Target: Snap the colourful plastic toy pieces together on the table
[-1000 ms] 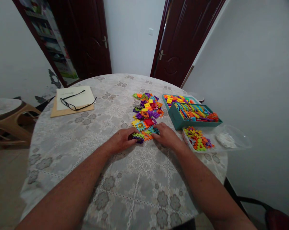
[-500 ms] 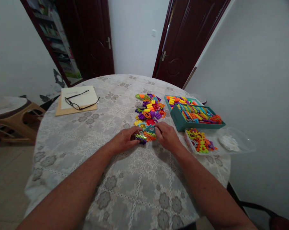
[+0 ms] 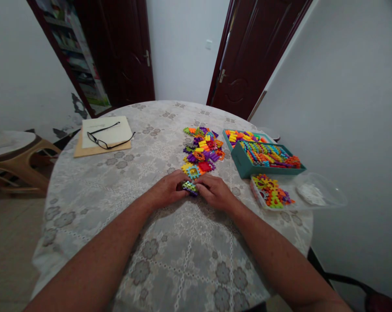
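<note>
My left hand and my right hand meet near the middle of the round table, both closed on a small cluster of joined plastic pieces, green and purple at the part that shows. Most of the cluster is hidden under my fingers. Just beyond my hands lies a pile of loose coloured interlocking pieces, with a yellow and a red piece nearest my fingers.
A teal box full of coloured pieces stands to the right, with a clear tray of more pieces in front of it. Glasses lie on papers at the far left. A wooden stool stands left of the table. Two dark doors are behind.
My right hand has slid left to meet my left hand and now covers the orange and teal part of the cluster. The left hand has stayed put.
</note>
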Available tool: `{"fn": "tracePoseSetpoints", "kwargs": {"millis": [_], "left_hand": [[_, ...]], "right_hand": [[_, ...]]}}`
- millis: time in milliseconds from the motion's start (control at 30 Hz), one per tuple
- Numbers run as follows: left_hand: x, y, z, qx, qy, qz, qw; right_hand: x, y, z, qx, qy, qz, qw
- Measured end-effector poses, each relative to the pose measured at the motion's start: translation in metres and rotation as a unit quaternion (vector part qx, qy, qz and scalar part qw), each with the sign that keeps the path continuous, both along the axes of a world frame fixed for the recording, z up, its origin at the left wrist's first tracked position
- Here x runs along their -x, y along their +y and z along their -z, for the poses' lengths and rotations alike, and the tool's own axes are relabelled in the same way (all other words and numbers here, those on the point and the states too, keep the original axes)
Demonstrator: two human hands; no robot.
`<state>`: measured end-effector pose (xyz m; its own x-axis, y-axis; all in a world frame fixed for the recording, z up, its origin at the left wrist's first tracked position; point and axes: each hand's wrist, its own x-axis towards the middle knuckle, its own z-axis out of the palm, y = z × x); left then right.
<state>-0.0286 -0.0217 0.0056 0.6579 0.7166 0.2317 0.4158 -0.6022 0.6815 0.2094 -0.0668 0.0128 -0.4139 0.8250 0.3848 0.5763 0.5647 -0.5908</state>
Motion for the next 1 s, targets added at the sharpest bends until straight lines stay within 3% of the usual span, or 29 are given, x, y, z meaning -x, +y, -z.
{"fn": "tracePoseSetpoints", "kwargs": {"millis": [100, 233, 367, 600, 800, 900, 1000], "left_hand": [[0.0, -0.002, -0.001, 0.034, 0.004, 0.005, 0.999], [0.0, -0.005, -0.005, 0.048, 0.015, 0.007, 0.999], [0.0, -0.005, -0.008, 0.044, 0.018, 0.004, 0.999], [0.0, -0.004, -0.006, 0.037, 0.017, 0.01, 0.999], [0.0, -0.004, -0.005, 0.042, 0.027, 0.0, 0.999], [0.0, -0.005, -0.007, 0.054, 0.026, -0.002, 0.998], [0.001, -0.006, -0.008, 0.075, 0.02, 0.0, 0.997]], "right_hand": [[-0.003, 0.006, 0.006, -0.037, -0.002, 0.029, 0.999], [-0.003, 0.015, 0.014, -0.102, -0.091, 0.086, 0.987], [0.003, 0.02, 0.022, -0.097, -0.147, 0.119, 0.977], [0.001, 0.023, 0.031, -0.08, -0.131, 0.101, 0.983], [-0.003, 0.014, 0.011, -0.092, -0.005, 0.127, 0.988], [-0.001, 0.004, -0.002, -0.022, 0.053, 0.094, 0.994], [0.003, -0.005, -0.01, 0.045, 0.04, 0.054, 0.997]]}}
